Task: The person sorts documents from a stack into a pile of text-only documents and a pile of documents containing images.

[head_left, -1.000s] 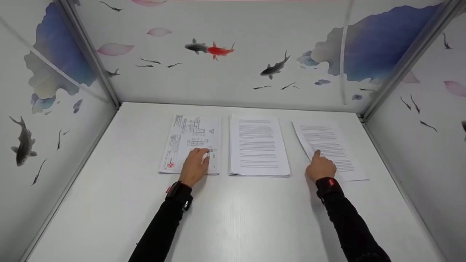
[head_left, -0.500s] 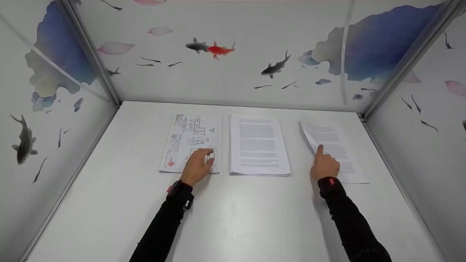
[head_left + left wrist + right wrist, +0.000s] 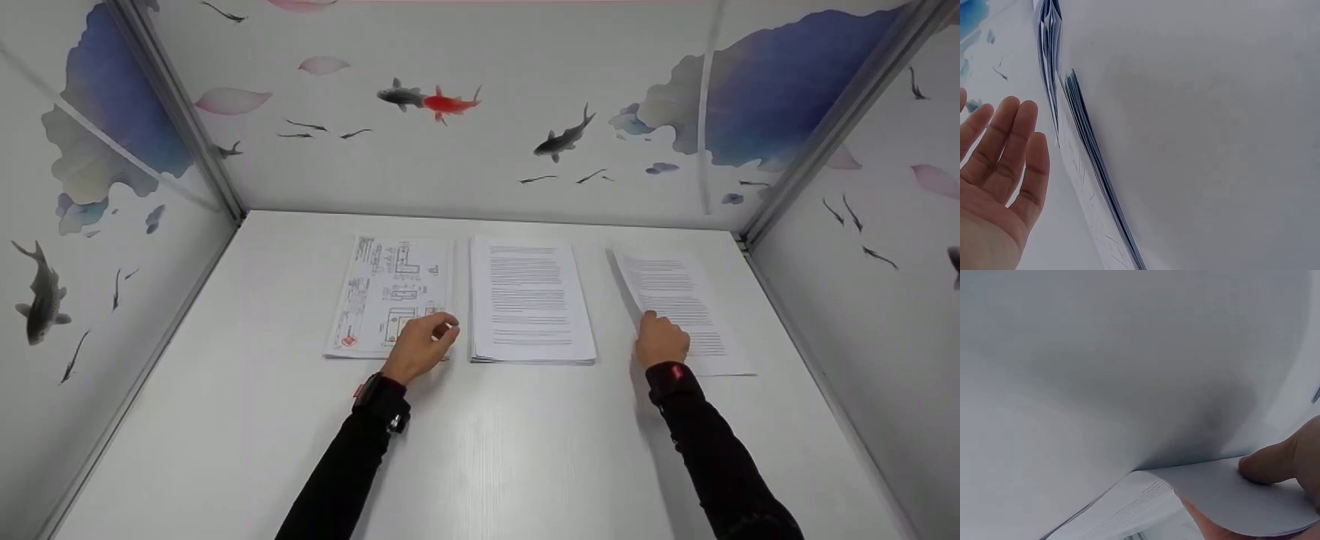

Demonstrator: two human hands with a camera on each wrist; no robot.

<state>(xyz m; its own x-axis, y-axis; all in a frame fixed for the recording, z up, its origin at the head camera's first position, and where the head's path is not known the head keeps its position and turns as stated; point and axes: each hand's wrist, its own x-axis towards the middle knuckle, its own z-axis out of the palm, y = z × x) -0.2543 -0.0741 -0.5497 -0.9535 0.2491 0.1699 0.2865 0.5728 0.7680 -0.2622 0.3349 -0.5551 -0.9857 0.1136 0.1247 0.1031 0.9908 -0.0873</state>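
Observation:
Printed text sheets lie at the right of the table, their left edge lifted and bent up. My right hand pinches that edge; in the right wrist view the thumb presses one face of the curled paper, with fingers on the other face. My left hand hovers over the lower right corner of a stack of technical drawings, holding nothing. In the left wrist view its fingers are loosely extended beside the paper edges.
Between the hands lies a stack of printed text pages, its lower edges slightly uneven. The white table is bounded by a back wall and side walls with painted fish. Both wrists carry black bands.
My left hand has moved right across the drawings toward the middle stack. On the right, my forefinger, stretched along the text sheet earlier, has bent in, and the edge stays lifted.

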